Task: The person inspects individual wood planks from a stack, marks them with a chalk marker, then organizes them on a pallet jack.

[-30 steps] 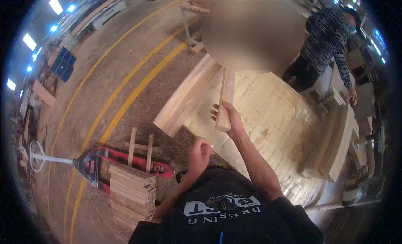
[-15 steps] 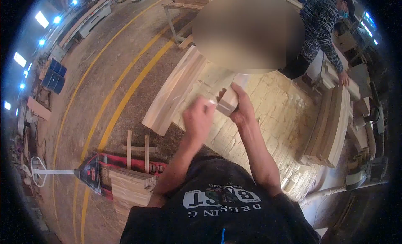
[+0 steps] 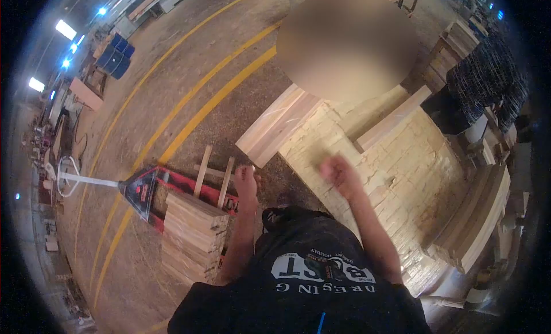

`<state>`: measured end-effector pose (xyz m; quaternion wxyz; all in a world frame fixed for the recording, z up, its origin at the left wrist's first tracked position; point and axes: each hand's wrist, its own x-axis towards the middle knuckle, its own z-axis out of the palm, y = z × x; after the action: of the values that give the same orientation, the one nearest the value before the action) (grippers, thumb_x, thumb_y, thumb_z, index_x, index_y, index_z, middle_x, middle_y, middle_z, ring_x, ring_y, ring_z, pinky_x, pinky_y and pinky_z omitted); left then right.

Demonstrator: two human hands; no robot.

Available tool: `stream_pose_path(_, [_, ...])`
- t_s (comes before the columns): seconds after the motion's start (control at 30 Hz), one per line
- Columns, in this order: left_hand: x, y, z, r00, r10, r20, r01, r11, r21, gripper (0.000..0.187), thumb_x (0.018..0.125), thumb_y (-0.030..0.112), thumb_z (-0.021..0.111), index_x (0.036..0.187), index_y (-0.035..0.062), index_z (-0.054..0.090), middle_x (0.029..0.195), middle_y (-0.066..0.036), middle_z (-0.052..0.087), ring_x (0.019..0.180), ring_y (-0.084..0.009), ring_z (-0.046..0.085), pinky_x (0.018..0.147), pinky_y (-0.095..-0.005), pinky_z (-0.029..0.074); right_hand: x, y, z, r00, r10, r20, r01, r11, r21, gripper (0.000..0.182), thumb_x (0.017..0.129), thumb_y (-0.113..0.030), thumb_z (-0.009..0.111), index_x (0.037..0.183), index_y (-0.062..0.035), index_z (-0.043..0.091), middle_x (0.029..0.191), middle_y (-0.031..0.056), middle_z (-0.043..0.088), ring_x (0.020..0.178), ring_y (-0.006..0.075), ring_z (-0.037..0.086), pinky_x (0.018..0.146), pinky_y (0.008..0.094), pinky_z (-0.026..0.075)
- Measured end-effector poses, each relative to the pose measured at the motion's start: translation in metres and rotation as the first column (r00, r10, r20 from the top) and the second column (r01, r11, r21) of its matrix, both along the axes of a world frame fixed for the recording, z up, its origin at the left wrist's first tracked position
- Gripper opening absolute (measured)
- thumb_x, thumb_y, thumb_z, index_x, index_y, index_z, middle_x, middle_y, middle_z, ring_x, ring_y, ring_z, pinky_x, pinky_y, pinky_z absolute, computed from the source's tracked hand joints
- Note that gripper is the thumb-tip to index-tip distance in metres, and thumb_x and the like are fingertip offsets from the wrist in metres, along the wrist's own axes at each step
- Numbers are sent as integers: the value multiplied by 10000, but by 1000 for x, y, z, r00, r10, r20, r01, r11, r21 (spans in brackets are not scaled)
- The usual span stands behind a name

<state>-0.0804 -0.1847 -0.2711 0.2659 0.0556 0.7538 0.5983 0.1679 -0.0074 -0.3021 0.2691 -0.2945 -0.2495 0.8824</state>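
Observation:
My left hand (image 3: 247,183) is at the table's left side, above the floor near the pallet jack. Its fingers are curled closed, with a small pale spot at the fingertips that is too small to name. Over the pale, rough tabletop (image 3: 396,179) hovers my right hand (image 3: 342,176), smeared by motion, its fingers partly curled. Beyond it, a wooden board (image 3: 393,119) lies slanting across the table, apart from both hands. A row of wooden boards (image 3: 281,124) sits along the table's left edge, with pale marks on top.
A red pallet jack (image 3: 163,179) carries a stack of wooden pieces (image 3: 192,225) at lower left. Curved wooden pieces (image 3: 473,219) stand at the table's right edge. A co-worker (image 3: 482,81) in a patterned top is at the far right. Blue drums (image 3: 115,55) stand across the floor.
My right hand has let go of the wooden piece; a board now lies on the table. My left hand has drawn back left and down. The view has shifted, and the co-worker has bent away.

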Motion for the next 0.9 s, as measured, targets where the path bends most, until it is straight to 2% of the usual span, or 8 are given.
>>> stream_pose_path(0.1, [1, 12, 25, 973, -35, 227, -25, 967, 255, 160, 996, 208, 507, 1040, 54, 507, 895, -69, 607, 660, -146, 628, 600, -289, 546, -26, -39, 30, 969, 197, 151, -180, 977, -115, 450, 1006, -384, 528, 1301, -45, 501, 1189, 129, 632, 994, 233, 646, 884, 378, 547])
stream_pose_path(0.23, [-2, 9, 29, 947, -174, 270, 121, 972, 203, 161, 1012, 211, 493, 1039, 53, 501, 950, -84, 602, 698, -163, 641, 663, -321, 571, -41, -30, 40, 933, 315, 175, -320, 947, 5, 556, 1001, -408, 534, 1412, -59, 399, 1210, 113, 617, 1096, 244, 602, 944, 402, 513])
stream_pose_path(0.37, [42, -13, 52, 884, -334, 328, 270, 936, 224, 115, 1014, 158, 473, 1035, 50, 505, 966, -89, 611, 716, -152, 637, 661, -315, 556, -61, -25, 76, 949, 177, 262, -203, 976, 75, 635, 979, -454, 559, 1425, -42, 373, 1190, 107, 614, 1124, 253, 580, 970, 418, 494])
stream_pose_path(0.43, [64, -12, 80, 865, -383, 324, 312, 916, 253, 109, 1011, 141, 464, 1031, 43, 507, 984, -89, 617, 712, -140, 632, 649, -310, 550, -72, -26, 78, 971, -70, 227, 85, 995, -53, 638, 950, -475, 594, 1367, -24, 422, 1124, 113, 617, 1061, 258, 599, 973, 426, 492])
stream_pose_path(0.53, [86, 3, 159, 855, -511, 88, 474, 839, 265, 88, 998, 96, 456, 1003, 30, 514, 959, -82, 628, 678, -114, 608, 607, -277, 530, -71, -10, 86, 984, -101, -144, 73, 980, -187, 584, 927, -458, 626, 1290, -28, 469, 1042, 115, 614, 984, 261, 611, 943, 434, 510])
stream_pose_path(0.63, [83, 23, 183, 836, -521, -170, 540, 730, 419, 35, 957, 46, 506, 955, 17, 527, 886, -77, 641, 643, -93, 584, 591, -248, 505, -65, 4, 138, 962, -244, -121, 220, 959, -178, 492, 924, -430, 633, 1198, -42, 505, 981, 110, 604, 917, 253, 614, 902, 430, 525])
stream_pose_path(0.7, [81, 36, 185, 806, -419, -418, 538, 813, 222, 47, 896, -3, 581, 917, 14, 543, 805, -63, 635, 623, -94, 579, 570, -230, 475, -57, 7, 193, 956, -263, -131, 240, 956, -170, 476, 923, -435, 636, 1175, -50, 515, 977, 102, 604, 899, 240, 616, 857, 415, 536])
stream_pose_path(0.9, [106, 68, 203, 593, -291, -751, 594, 787, 164, 142, 790, -19, 695, 865, 41, 590, 752, -67, 600, 598, -170, 592, 543, -304, 470, -47, 37, 220, 926, -330, -185, 327, 944, -51, 465, 933, -444, 631, 1181, -64, 529, 978, 85, 606, 844, 201, 624, 720, 355, 557])
